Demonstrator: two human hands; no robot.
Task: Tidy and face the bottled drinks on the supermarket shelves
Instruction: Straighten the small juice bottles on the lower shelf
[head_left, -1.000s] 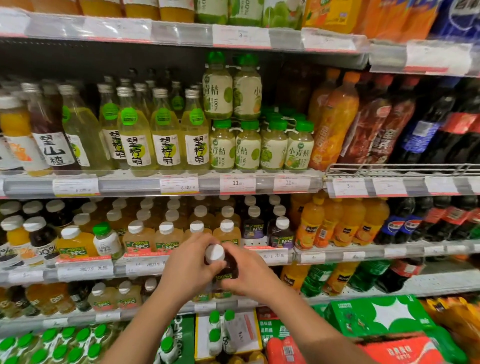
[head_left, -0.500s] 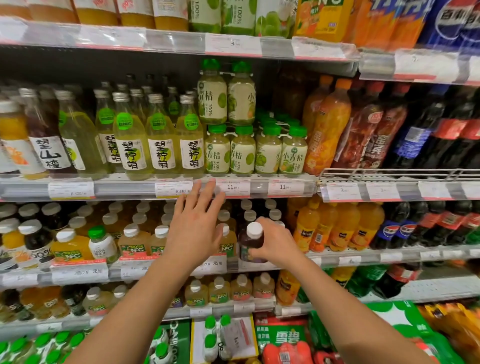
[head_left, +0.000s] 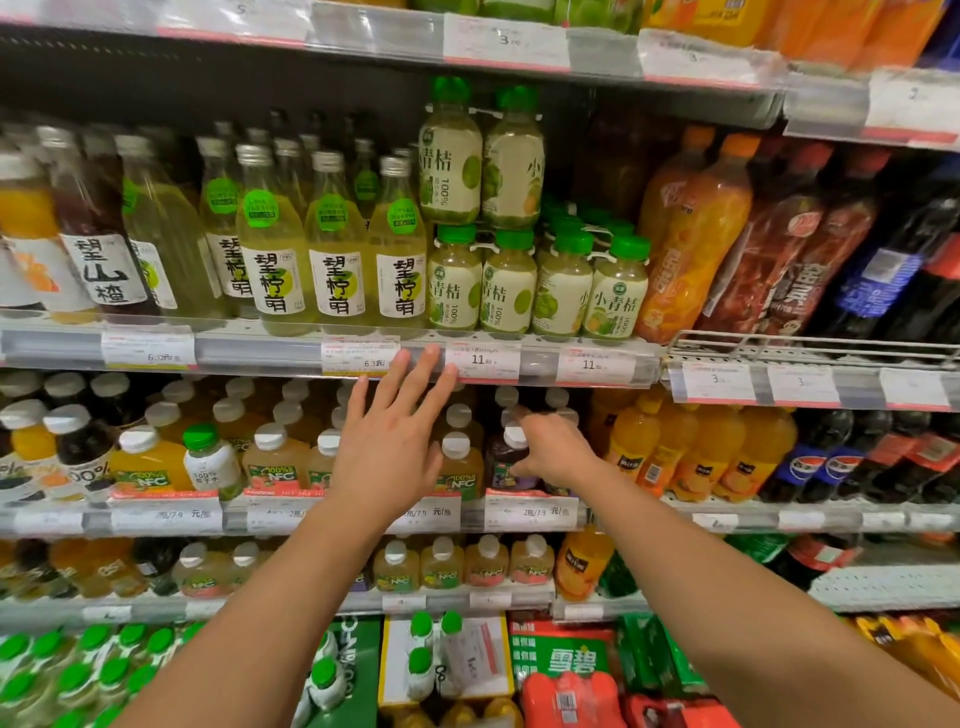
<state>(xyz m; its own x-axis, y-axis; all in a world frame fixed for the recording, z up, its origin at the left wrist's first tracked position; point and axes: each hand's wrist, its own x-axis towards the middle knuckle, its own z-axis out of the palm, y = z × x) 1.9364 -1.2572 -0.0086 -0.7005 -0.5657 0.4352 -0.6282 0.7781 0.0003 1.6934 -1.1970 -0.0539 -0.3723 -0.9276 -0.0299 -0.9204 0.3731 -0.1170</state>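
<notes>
Dark juice bottle (head_left: 511, 457): stood upright at the front edge of the middle shelf (head_left: 524, 512), just right of an orange NFC bottle (head_left: 460, 467) and left of the orange drink bottles (head_left: 631, 452); white cap on top, dark purple contents, label partly hidden by the hand
Handling, judged: small, full, capped plastic bottle — probably light enough for one hand, fairly stiff while sealed, smooth-walled and likely a little slippery on the label film; not fragile, though a knock could topple its neighbours
Where to take hold, judged: the body just under the shoulder, for turning the label to the front; the cap alone would give poor control
Right hand (head_left: 553, 449): reached forward at shelf height, forearm running in from the lower right; fingers curled round the dark juice bottle at its shoulder and upper body, thumb side toward the camera
Left hand (head_left: 389, 447): raised in front of the NFC row, palm facing the shelf, back of the hand toward the camera; fingers straight and spread, holding nothing
Left fingertips (head_left: 428, 356): lay level with the price rail (head_left: 540, 361) of the shelf above — contact with the rail could not be told
Next move, judged: a small twist of the bottle, then release
</notes>
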